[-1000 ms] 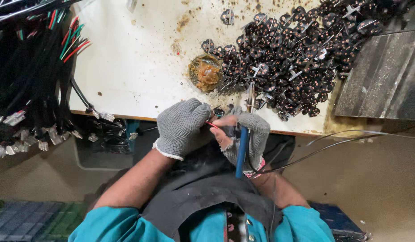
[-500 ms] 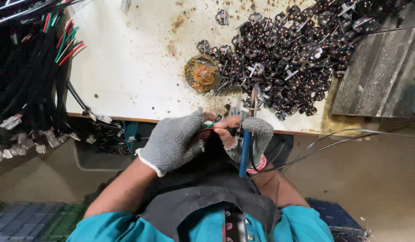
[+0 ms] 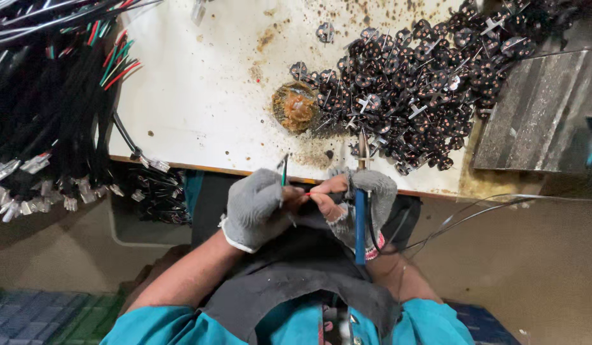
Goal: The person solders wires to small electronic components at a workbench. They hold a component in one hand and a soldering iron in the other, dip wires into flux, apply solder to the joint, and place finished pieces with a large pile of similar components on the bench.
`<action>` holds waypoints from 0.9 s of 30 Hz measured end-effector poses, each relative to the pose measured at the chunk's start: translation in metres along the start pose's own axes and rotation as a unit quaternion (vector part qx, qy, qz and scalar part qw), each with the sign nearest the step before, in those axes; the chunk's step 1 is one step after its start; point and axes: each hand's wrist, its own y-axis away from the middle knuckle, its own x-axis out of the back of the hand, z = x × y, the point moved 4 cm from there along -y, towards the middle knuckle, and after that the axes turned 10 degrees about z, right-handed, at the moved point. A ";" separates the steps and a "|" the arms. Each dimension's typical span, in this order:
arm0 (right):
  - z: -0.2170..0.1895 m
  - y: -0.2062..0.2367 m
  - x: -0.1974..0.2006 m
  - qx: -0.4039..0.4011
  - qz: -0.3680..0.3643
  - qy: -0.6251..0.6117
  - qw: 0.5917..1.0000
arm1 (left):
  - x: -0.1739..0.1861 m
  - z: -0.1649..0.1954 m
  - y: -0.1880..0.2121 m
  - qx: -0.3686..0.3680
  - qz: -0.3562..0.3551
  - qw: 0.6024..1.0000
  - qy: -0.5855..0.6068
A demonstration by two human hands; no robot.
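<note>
"Soldering iron (image 3: pixel 360 217), blue-handled, sits upright in the right hand (image 3: pixel 366 204), tip pointing away toward the surface (image 3: pixel 200 102). That hand is closed round the handle, gloved in grey, fingertips bare."

"And the left hand (image 3: pixel 256 204)?"

"Also gloved, curled nearly shut. It pinches a thin green wire (image 3: pixel 284 171) that pokes up between the fingers, and a short red wire (image 3: pixel 318 193) runs across between the two hands. Both hands hang just off the near edge of the surface, over the lap."

"So which step would you call it?"

"I'd judge a wire end is being lined up for a joint; the iron's tip stands clear of the wires. Bringing tip and wire together would call for a steady, small tilt of the right hand while the left holds the wire still."

"Anything nearby?"

"A round tin of brownish flux (image 3: pixel 296 105) sits just beyond the iron's tip, touching a big heap of small black round parts (image 3: pixel 423 76) with metal pins. Bundles of black cables (image 3: pixel 46 108) hang at the left. A grey slab (image 3: pixel 545 121) lies at the right."

"Anything in the way?"

"The iron's cord (image 3: pixel 475 214) trails off to the right, close to the wrist; it could snag."
</note>
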 end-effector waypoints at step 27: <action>-0.003 -0.023 -0.005 0.278 0.101 0.049 0.954 | 0.011 -0.051 -0.072 0.142 0.089 0.981 -0.096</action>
